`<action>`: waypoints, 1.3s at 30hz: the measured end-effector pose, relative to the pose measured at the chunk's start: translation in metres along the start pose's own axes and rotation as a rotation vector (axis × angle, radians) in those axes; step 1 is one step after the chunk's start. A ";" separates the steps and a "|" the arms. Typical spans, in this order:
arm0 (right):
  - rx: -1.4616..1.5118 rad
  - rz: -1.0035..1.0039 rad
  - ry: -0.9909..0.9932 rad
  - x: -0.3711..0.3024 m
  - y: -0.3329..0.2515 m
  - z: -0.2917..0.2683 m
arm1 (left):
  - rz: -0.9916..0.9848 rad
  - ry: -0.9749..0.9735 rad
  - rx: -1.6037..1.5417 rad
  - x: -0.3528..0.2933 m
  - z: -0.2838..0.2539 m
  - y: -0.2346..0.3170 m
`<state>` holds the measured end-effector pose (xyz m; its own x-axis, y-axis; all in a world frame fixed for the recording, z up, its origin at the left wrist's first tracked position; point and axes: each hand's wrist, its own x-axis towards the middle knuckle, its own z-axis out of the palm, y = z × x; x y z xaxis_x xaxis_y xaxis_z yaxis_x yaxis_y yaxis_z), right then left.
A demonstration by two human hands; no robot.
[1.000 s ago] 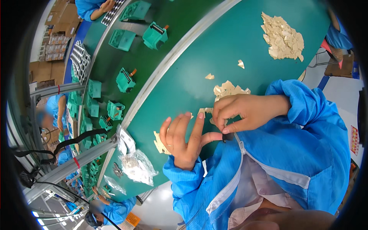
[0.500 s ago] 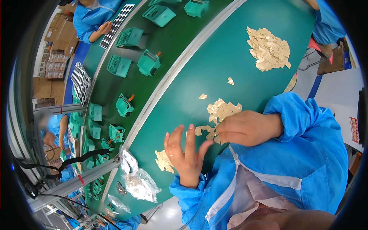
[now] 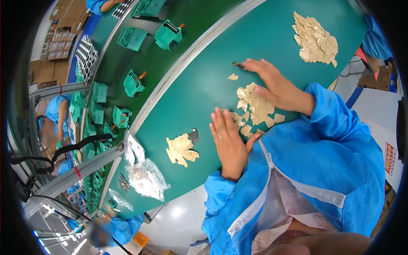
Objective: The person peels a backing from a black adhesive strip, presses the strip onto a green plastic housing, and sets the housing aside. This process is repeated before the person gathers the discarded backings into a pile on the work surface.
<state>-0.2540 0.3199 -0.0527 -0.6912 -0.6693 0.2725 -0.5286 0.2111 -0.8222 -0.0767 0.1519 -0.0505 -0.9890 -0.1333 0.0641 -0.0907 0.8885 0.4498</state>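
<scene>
Flat on the green table, my left hand [image 3: 231, 142] has its fingers stretched out, with a ring on one of them. It lies at the left edge of a loose heap of beige paper-like scraps [image 3: 259, 108]. My right hand [image 3: 280, 87] reaches over the far side of that heap, fingers extended and thumb apart. By its fingertips is a small dark and orange piece [image 3: 238, 65], blurred; whether the fingers touch it I cannot tell. One loose scrap [image 3: 232, 77] lies nearby. To the left sits a smaller scrap pile [image 3: 180, 148] with a dark flat piece [image 3: 193, 134] against it.
A large scrap pile [image 3: 315, 39] lies at the far right. Clear plastic bags [image 3: 146, 178] are at the near left. Beyond the metal rail [image 3: 187, 68], green plastic housings [image 3: 168, 34] stand on the belt. Co-workers in blue sit across and at the table's ends.
My right hand has moved away from the scraps toward the far side. My left hand has left the small pile and lies nearer the middle heap. The whole view has shifted.
</scene>
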 end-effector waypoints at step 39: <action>0.636 0.011 0.165 -0.051 -0.011 0.006 | 0.163 0.100 -0.028 0.069 0.027 0.021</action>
<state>-0.2102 0.3474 -0.0606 -0.7879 -0.5410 0.2941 -0.1618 -0.2790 -0.9466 -0.1497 0.1737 -0.0604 -0.9736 -0.0330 0.2260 0.0744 0.8897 0.4505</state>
